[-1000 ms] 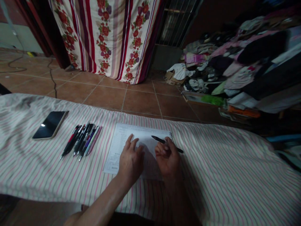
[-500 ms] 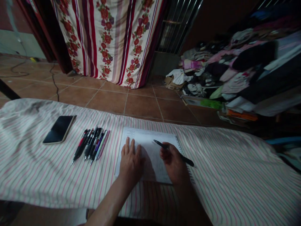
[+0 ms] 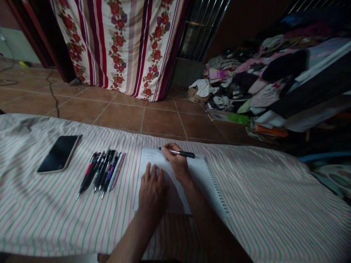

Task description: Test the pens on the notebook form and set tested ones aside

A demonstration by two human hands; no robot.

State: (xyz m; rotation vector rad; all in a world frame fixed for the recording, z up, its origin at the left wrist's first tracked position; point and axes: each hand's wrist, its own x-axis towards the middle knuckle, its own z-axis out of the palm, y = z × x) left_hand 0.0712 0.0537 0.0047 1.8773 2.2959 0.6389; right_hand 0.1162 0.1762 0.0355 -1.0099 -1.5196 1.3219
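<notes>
Right hand [image 3: 176, 160], clasping a slim black-and-silver pen [image 3: 182, 153], has reached the far edge of the white spiral-bound notebook [image 3: 204, 179], apparently in writing position; left hand [image 3: 151, 188] flat upon it, fingers apart.

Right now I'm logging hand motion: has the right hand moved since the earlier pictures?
Yes, leftward and farther out: the right hand is now nearer the loose pens and the far edge of the striped cloth.

Lighting is dim, with a soft shadow across the notebook [image 3: 203, 175].
</notes>
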